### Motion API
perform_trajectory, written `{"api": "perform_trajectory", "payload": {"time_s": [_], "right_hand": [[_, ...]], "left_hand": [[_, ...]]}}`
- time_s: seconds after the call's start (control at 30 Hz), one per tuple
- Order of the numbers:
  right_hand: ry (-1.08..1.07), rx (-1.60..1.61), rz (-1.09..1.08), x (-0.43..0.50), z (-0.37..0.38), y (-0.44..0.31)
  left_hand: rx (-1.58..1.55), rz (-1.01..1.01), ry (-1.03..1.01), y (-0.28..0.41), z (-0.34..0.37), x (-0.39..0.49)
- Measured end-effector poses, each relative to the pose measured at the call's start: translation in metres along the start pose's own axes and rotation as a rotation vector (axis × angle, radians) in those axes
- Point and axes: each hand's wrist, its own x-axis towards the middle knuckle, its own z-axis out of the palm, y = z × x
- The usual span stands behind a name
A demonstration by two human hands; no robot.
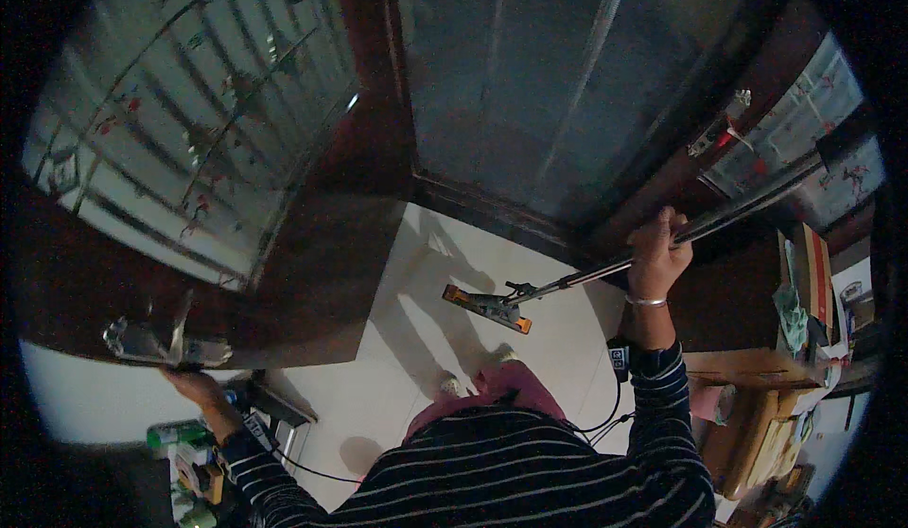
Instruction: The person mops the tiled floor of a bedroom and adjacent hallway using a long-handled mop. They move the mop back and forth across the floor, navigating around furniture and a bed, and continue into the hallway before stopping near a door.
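My right hand (660,253) is closed around the metal pole (738,210) of a flat-headed mop. That pole slants down to a narrow mop head (488,308) with orange ends, which rests on the pale tiled floor ahead of my feet. On the left, my left hand (193,388) is at the edge of a dark wooden door (312,301) with a patterned glass panel, just by its shiny handle (170,347). It seems to grip that edge, though the fingertips are hidden. The door stands ajar at an angle.
Ahead is a dark-framed glass panel (511,81), with a low sill (489,209) at floor level. Another decorated glass door (773,123) stands at the right. Cardboard boxes (755,450) are piled at lower right, and small items (191,468) lie at lower left. Cables (603,425) hang by my body.
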Motion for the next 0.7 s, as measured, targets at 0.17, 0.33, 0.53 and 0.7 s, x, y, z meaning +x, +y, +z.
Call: {"api": "perform_trajectory", "payload": {"time_s": [0.17, 0.33, 0.53, 0.7], "right_hand": [[-0.033, -0.048, 0.026, 0.005, 0.018, 0.023], [-0.123, -0.211, 0.043, -0.002, 0.057, 0.044], [-0.175, -0.317, 0.02, -0.006, 0.172, 0.076], [-0.177, -0.406, -0.087, -0.026, 0.254, 0.071]], "left_hand": [[-0.109, 0.039, -0.05, -0.064, -0.016, 0.06], [0.196, 0.141, -0.107, -0.118, -0.036, 0.078], [0.194, -0.147, -0.132, -0.182, 0.03, 0.06], [0.129, -0.251, -0.193, -0.186, 0.062, 0.108]]}}
